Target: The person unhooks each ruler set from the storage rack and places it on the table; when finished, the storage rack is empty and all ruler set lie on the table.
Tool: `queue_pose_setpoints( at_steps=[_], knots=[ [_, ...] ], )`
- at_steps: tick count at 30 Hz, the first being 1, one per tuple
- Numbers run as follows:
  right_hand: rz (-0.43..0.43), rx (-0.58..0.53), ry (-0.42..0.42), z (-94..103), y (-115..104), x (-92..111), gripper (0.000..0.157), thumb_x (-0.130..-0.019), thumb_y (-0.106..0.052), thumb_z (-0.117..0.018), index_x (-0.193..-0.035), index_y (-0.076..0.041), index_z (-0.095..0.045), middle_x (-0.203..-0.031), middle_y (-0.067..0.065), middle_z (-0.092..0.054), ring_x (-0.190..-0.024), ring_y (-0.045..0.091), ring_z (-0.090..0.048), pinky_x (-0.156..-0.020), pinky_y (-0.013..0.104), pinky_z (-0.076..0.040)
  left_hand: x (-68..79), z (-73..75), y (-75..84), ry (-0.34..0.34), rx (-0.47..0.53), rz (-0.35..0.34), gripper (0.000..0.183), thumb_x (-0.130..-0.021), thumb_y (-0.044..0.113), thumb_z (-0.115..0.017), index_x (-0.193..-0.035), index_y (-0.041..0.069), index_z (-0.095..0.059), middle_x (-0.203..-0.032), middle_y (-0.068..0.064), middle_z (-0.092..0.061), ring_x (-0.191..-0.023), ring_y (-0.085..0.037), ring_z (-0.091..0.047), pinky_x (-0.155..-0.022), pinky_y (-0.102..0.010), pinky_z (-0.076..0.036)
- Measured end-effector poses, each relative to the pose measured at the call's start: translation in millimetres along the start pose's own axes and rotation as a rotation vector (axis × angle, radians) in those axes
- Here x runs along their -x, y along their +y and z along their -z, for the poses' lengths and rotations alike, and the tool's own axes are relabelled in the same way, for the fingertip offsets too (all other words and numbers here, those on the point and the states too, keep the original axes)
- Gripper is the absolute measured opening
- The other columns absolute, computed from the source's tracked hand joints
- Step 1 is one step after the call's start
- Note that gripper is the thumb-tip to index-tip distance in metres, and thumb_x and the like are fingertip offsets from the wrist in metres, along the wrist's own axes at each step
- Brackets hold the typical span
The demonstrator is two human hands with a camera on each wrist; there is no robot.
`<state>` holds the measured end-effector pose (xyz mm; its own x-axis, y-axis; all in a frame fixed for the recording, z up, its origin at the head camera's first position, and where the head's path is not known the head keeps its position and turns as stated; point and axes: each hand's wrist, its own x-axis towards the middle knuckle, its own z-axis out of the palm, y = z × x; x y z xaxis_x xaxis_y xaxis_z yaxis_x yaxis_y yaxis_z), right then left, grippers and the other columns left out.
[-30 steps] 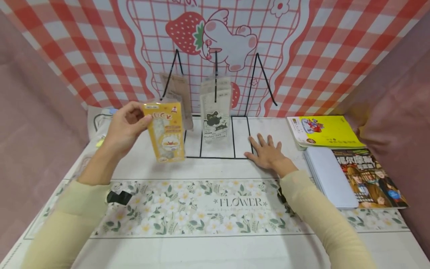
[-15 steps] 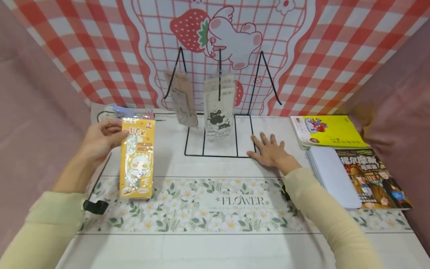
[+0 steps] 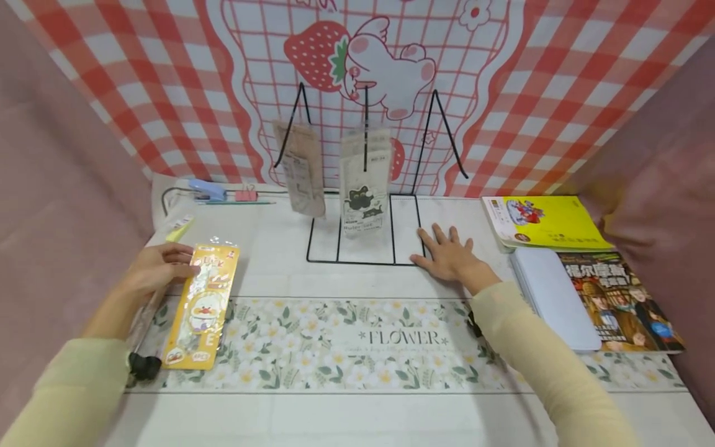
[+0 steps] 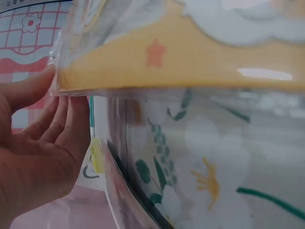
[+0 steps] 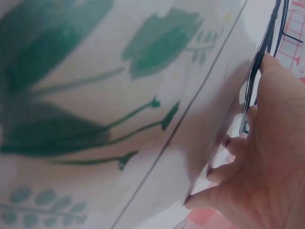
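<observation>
My left hand [image 3: 159, 267] pinches the left edge of a yellow duck-print packet [image 3: 208, 304] in a clear plastic sleeve. The packet leans slightly over the flowered band at the table's left. In the left wrist view, thumb and fingers meet at the edge of the packet [image 4: 157, 71]. Beside the base of a black wire display rack [image 3: 357, 263], my right hand [image 3: 449, 254] rests with fingers spread, thumb and fingertips at the base wire. From the rack's middle hook hang cat-print ruler set packets [image 3: 363, 180]; a brownish packet [image 3: 303, 180] hangs from the left hook.
A yellow book [image 3: 547, 217], a pale pencil case [image 3: 555, 298] and a dark-covered comic book [image 3: 625, 304] lie on the right. At the back left are a blue stapler-like item [image 3: 206, 189], a pink binder clip [image 3: 246, 194] and a green pencil [image 3: 240, 203].
My left hand has carried the duck-print packet away from the rack's left hook, leftward and down toward me. The right hand has stayed beside the rack base.
</observation>
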<state>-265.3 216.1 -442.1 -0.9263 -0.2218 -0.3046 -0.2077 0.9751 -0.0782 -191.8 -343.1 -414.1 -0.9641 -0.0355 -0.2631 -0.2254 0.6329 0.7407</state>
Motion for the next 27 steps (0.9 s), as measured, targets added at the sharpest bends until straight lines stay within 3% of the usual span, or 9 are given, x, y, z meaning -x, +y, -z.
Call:
queue_pose_setpoints(
  at_steps=[2,5,9,15,22,25,27],
  knots=[
    [0.004,-0.004,0.002,-0.3,-1.9,-0.3,0.079,-0.095,-0.069,-0.028,-0.156,-0.026,-0.003,-0.164,0.016,0.001,-0.147,0.053,0.001,-0.110,0.081,-0.009,1.3,0.6,-3.5,-0.036,-0.015,-0.013,0.065,-0.087,0.015,-0.069,-0.139,-0.009,-0.037,-0.123,-0.027,-0.054,-0.079,0.002,-0.059,-0.070,-0.025,-0.059],
    [-0.007,-0.004,0.000,0.5,-3.1,0.7,0.079,-0.095,-0.069,-0.029,-0.156,-0.026,-0.003,-0.164,0.016,0.001,-0.147,0.052,0.001,-0.110,0.081,-0.009,1.4,0.9,-6.8,-0.068,-0.025,-0.029,0.067,-0.085,0.008,-0.068,-0.140,-0.011,-0.035,-0.127,-0.035,-0.052,-0.079,0.001,-0.060,-0.071,-0.024,-0.059],
    [-0.010,-0.002,0.000,0.6,-2.7,1.0,0.079,-0.095,-0.068,-0.029,-0.156,-0.026,-0.004,-0.164,0.016,0.000,-0.147,0.053,0.000,-0.109,0.081,-0.009,-0.5,2.6,-10.6,-0.046,-0.082,-0.021,0.063,-0.085,0.005,-0.067,-0.138,-0.012,-0.038,-0.122,-0.035,-0.056,-0.079,-0.001,-0.060,-0.068,-0.022,-0.057],
    [-0.003,0.004,0.005,-1.2,1.0,-0.2,0.078,-0.095,-0.068,-0.027,-0.156,-0.027,-0.002,-0.164,0.016,0.001,-0.147,0.053,0.001,-0.109,0.081,-0.009,-2.8,4.8,-10.5,-0.014,-0.199,0.032,0.062,-0.086,0.008,-0.067,-0.137,-0.013,-0.040,-0.117,-0.032,-0.058,-0.083,-0.017,-0.063,-0.066,-0.022,-0.053],
    [-0.014,-0.012,0.003,-3.0,0.8,-0.7,0.078,-0.095,-0.068,-0.028,-0.156,-0.027,-0.001,-0.165,0.015,0.003,-0.148,0.052,0.002,-0.110,0.081,-0.007,-2.7,7.5,-7.2,-0.037,-0.214,0.061,0.068,-0.086,0.013,-0.067,-0.139,-0.015,-0.036,-0.128,-0.036,-0.055,-0.097,-0.027,-0.066,-0.072,-0.023,-0.053],
    [-0.011,-0.014,0.006,-3.5,-0.8,-1.4,0.078,-0.095,-0.068,-0.028,-0.156,-0.027,-0.002,-0.165,0.015,0.002,-0.148,0.052,0.002,-0.111,0.080,-0.007,-1.4,8.9,-8.1,-0.030,-0.219,0.065,0.066,-0.087,0.015,-0.066,-0.138,-0.015,-0.037,-0.130,-0.034,-0.055,-0.100,-0.027,-0.066,-0.072,-0.020,-0.050],
    [-0.016,-0.014,0.007,-3.3,-1.1,-0.8,0.078,-0.095,-0.068,-0.028,-0.156,-0.027,-0.002,-0.165,0.015,0.002,-0.148,0.052,0.002,-0.111,0.080,-0.007,-0.9,9.3,-8.4,-0.027,-0.217,0.060,0.066,-0.087,0.016,-0.067,-0.137,-0.015,-0.038,-0.129,-0.032,-0.057,-0.095,-0.019,-0.067,-0.070,-0.017,-0.050]
  ],
)
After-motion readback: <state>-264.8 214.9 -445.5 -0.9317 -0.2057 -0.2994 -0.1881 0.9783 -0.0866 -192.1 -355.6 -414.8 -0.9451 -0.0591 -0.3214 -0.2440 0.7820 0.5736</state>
